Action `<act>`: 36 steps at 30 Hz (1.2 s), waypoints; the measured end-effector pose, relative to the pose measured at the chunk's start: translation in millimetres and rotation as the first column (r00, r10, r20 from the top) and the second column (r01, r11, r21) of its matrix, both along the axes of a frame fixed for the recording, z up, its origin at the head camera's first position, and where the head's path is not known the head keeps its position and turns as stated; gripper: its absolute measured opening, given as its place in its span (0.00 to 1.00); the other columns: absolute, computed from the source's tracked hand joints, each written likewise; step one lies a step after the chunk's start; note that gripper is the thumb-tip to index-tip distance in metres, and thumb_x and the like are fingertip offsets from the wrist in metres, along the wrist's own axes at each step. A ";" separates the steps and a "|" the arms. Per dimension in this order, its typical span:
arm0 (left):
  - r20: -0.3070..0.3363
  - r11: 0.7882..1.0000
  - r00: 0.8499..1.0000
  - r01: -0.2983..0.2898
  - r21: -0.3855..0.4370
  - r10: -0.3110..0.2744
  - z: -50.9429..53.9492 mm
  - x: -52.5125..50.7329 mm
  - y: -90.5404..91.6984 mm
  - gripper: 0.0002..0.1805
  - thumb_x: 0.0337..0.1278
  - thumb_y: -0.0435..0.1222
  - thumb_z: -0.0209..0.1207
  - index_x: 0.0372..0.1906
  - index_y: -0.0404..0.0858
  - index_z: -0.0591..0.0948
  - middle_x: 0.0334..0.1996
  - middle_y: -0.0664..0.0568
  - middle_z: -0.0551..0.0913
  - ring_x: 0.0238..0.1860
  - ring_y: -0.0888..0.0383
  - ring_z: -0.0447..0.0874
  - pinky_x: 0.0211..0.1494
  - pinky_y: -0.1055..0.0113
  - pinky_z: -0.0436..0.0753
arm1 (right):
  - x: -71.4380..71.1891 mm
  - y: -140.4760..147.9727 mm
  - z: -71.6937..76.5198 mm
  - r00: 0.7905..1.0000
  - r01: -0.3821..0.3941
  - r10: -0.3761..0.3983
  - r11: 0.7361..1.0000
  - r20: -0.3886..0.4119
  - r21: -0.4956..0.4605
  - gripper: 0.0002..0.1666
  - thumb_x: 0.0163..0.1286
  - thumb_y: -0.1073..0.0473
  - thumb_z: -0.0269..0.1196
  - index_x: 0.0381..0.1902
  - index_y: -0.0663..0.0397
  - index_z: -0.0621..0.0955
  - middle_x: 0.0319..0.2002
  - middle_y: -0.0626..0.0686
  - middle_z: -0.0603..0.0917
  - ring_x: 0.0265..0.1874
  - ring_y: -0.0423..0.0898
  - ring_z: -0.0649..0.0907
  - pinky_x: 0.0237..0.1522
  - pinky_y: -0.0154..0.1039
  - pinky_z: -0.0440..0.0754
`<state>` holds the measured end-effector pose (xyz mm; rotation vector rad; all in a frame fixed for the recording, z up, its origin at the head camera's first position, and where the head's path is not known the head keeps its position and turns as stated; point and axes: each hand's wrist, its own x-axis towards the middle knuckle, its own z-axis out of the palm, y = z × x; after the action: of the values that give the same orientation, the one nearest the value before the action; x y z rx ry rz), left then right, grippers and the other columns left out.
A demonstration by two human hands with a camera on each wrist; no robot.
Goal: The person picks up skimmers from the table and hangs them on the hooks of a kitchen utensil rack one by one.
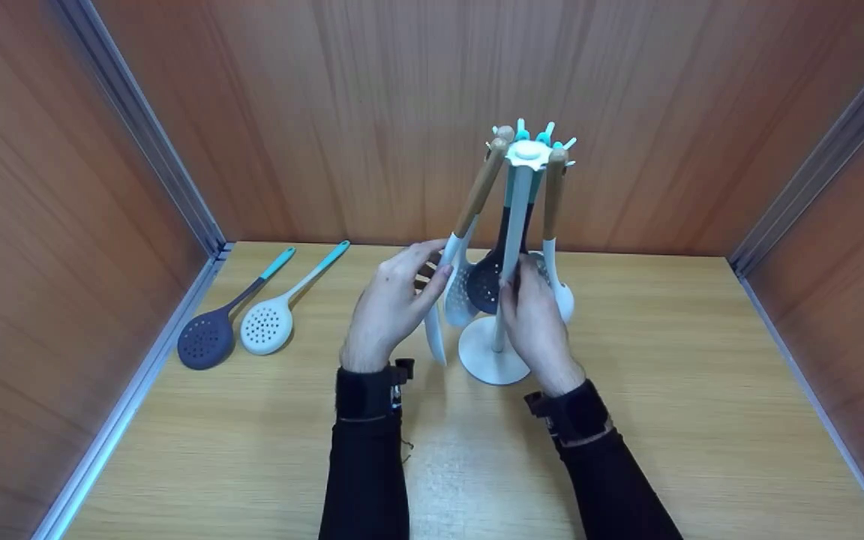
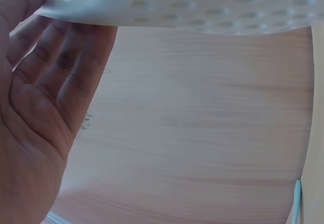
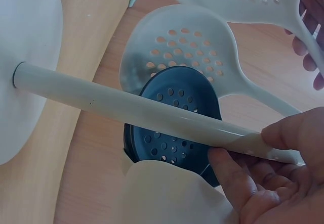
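Note:
My left hand (image 1: 391, 307) pinches the white neck of a slotted turner (image 1: 482, 187) with a wooden handle; its perforated head (image 2: 217, 6) crosses the top of the left wrist view. The handle's upper end is beside the hooks of a white utensil stand (image 1: 493, 360); whether it hangs on a hook I cannot tell. My right hand (image 1: 541, 326) grips the stand's pole (image 3: 101, 98) between thumb and fingers. Around the pole hang another white perforated skimmer (image 3: 187, 47), dark perforated utensils (image 3: 177, 90) and a white utensil with a wooden handle (image 1: 554, 206), its head partly hidden.
On the table's left lie a dark skimmer (image 1: 207, 337) and a white skimmer (image 1: 267, 326), both with turquoise at their handles. Wooden panels enclose the table (image 1: 702, 420) at the back (image 1: 289, 112) and both sides, with metal rails (image 1: 128, 405) along the edges.

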<state>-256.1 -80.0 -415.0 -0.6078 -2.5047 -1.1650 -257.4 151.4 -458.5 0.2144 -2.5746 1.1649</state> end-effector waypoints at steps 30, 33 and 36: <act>0.008 1.000 1.000 0.024 0.009 -0.025 -3.4 -2.5 -1.1 0.24 0.93 0.45 0.63 0.82 0.45 0.83 0.67 0.47 0.93 0.64 0.48 0.96 0.66 0.50 0.97 | 0.7 -0.9 0.4 0.999 -0.002 0.002 1.000 -0.044 0.001 0.26 0.93 0.64 0.60 0.82 0.64 0.73 0.70 0.67 0.87 0.72 0.65 0.89 0.75 0.63 0.90; 0.000 1.000 1.000 0.021 0.018 -0.021 -3.5 -2.5 -1.8 0.24 0.93 0.45 0.63 0.82 0.46 0.84 0.66 0.48 0.93 0.64 0.50 0.96 0.67 0.52 0.97 | 0.8 -1.6 0.0 0.998 0.001 -0.001 1.000 -0.063 0.006 0.25 0.93 0.65 0.60 0.81 0.65 0.74 0.69 0.68 0.87 0.71 0.65 0.90 0.74 0.64 0.90; 0.007 1.000 1.000 0.009 0.023 -0.009 -3.7 -3.0 -2.6 0.24 0.93 0.45 0.63 0.82 0.47 0.84 0.67 0.48 0.93 0.65 0.50 0.96 0.68 0.52 0.96 | 1.2 -1.5 0.4 0.999 0.004 -0.004 1.000 -0.044 0.006 0.26 0.93 0.65 0.60 0.81 0.65 0.73 0.69 0.68 0.87 0.70 0.64 0.90 0.73 0.64 0.91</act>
<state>-259.1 -82.6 -418.7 -0.6108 -2.4935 -1.1991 -256.1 149.9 -458.1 0.2339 -2.5395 1.1379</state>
